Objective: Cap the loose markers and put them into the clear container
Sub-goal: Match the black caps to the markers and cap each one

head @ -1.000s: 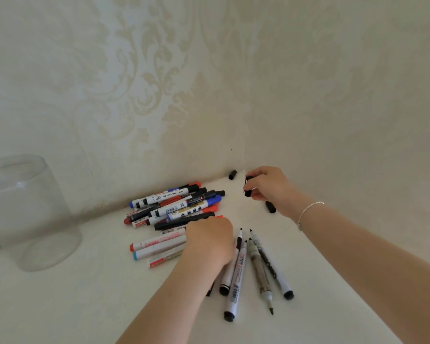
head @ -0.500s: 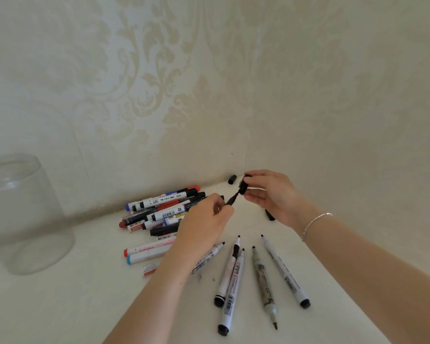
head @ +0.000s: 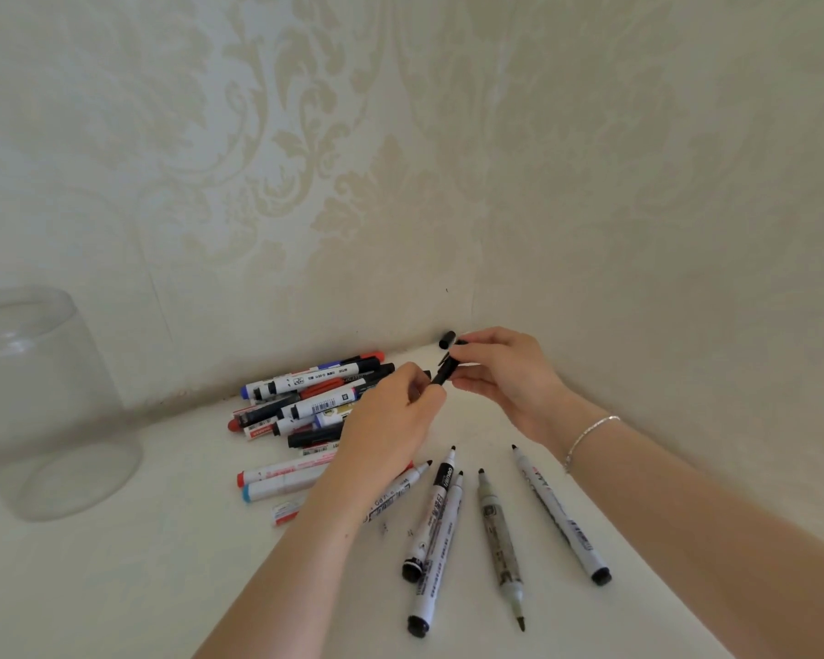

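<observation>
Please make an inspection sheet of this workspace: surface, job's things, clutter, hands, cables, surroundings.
Surface: white tabletop set in a wall corner.
Job's things: clear container stands at far left, with no markers seen inside. Pile of capped markers near the wall. Five uncapped markers lie fanned out in front. A black marker is held between both hands, cap end at the right fingers.
Clutter: one loose black cap in the corner; small specks near the fanned markers.
Hands: left hand grips the black marker; right hand pinches its cap end; bracelet on the right wrist.
Cables: nothing seen.
Surroundings: cream patterned wallpaper on both walls.
</observation>
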### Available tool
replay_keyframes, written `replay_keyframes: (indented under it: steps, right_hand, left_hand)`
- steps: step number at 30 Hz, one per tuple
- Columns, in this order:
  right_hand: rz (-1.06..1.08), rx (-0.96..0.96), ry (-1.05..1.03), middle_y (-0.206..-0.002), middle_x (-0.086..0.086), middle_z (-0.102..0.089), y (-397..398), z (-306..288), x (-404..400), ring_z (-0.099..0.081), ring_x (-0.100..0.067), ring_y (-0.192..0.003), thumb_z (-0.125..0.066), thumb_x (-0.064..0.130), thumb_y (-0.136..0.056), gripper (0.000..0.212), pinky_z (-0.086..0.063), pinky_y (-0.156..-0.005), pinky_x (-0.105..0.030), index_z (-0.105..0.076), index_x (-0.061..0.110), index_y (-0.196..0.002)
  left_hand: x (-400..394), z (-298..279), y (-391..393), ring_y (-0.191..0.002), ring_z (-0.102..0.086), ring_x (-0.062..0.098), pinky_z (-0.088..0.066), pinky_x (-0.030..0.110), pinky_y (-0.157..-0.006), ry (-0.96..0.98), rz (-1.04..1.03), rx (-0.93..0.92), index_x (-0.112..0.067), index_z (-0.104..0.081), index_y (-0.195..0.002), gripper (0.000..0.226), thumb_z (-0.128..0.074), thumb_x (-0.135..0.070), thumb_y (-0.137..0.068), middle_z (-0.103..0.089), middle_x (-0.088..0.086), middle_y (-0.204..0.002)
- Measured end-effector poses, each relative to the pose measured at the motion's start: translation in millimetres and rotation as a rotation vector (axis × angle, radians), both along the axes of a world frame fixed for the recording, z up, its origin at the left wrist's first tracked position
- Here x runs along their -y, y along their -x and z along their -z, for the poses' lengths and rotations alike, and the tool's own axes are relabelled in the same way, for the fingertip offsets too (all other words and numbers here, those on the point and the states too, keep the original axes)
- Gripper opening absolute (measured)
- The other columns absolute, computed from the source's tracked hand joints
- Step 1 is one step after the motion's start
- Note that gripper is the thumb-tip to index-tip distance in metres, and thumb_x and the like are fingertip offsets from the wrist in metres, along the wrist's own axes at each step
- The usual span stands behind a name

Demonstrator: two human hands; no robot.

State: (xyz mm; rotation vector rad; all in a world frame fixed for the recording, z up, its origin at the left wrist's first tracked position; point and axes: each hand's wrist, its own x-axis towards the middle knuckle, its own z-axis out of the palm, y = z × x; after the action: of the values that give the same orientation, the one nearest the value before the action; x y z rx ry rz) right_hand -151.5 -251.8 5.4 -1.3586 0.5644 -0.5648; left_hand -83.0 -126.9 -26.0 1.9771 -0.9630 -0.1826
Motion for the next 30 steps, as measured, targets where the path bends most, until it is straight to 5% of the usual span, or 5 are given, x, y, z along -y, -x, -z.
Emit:
replay_keyframes:
  steps: [14, 17, 21, 24, 30]
  right_hand:
    - [0.014, -0.1, 0.241, -0.075, -0.017, -0.067, -10, -9, -10, -0.065, -0.018, -0.059, -0.062, 0.001, -0.087, 0.004, -0.057, -0.062, -0.024, -0.061, -0.002, -0.085]
    - [-0.039, -0.133, 0.238, -0.076, -0.019, -0.068, -7, -5, -9, -0.067, -0.018, -0.059, -0.062, 0.003, -0.088, 0.006, -0.058, -0.063, -0.026, -0.062, -0.004, -0.089]
    - [-0.004, -0.256, 0.37, -0.082, -0.012, -0.067, 1, -11, 24, -0.064, -0.017, -0.067, -0.06, 0.004, -0.088, 0.009, -0.055, -0.064, -0.023, -0.067, 0.001, -0.093]
    - [0.18, -0.462, 0.601, -0.093, -0.009, -0.066, 10, -10, 59, -0.061, -0.019, -0.077, -0.056, 0.004, -0.087, 0.019, -0.052, -0.068, -0.026, -0.07, 0.008, -0.1]
    - [0.105, -0.888, 0.842, -0.104, -0.011, -0.062, 18, 11, 82, -0.061, -0.029, -0.098, -0.049, 0.006, -0.089, 0.025, -0.051, -0.082, -0.031, -0.067, 0.006, -0.108]
  left_hand:
    - [-1, 10, 0, -0.056, -0.056, -0.009, -0.044, 0.01, -0.052, 0.211, -0.108, -0.022, -0.009, -0.06, -0.091, 0.018, -0.056, -0.026, -0.096, -0.064, 0.0, -0.074]
    - [-7, 11, -5, -0.058, -0.058, -0.009, -0.045, 0.01, -0.053, 0.139, -0.085, 0.026, -0.012, -0.06, -0.09, 0.015, -0.058, -0.026, -0.095, -0.066, -0.001, -0.075]
    - [-13, -12, -34, -0.08, -0.066, 0.016, -0.054, 0.035, -0.074, -0.133, -0.017, 0.272, -0.024, -0.066, -0.099, 0.015, -0.057, -0.034, -0.093, -0.07, -0.004, -0.089]
    - [-17, -37, -69, -0.093, -0.06, 0.017, -0.044, 0.028, -0.074, -0.294, -0.084, 0.468, -0.025, -0.067, -0.115, 0.025, -0.054, -0.032, -0.096, -0.065, -0.003, -0.107]
    - [-20, -21, -113, -0.099, -0.057, 0.023, -0.045, 0.033, -0.079, -0.365, -0.161, 0.482, -0.02, -0.066, -0.12, 0.031, -0.048, -0.014, -0.096, -0.058, 0.003, -0.108]
